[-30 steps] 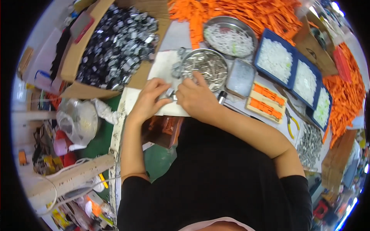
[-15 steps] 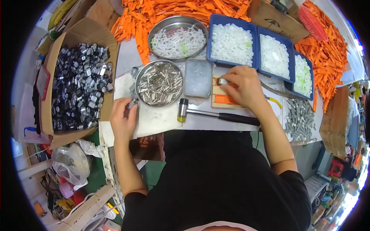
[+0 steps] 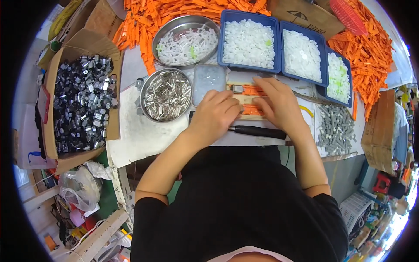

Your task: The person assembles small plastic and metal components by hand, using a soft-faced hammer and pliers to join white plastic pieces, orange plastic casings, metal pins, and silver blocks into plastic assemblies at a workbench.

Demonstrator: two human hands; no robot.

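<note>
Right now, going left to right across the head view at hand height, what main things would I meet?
Open cardboard box → round metal tray → left hand → orange pieces → right hand → yellow tool handle → grey parts pile → brown carton.

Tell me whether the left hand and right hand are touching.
Apart. The head view shows a plain gap between the fingertips of the left hand and the right hand, with the wooden block and orange parts visible in it.
</note>
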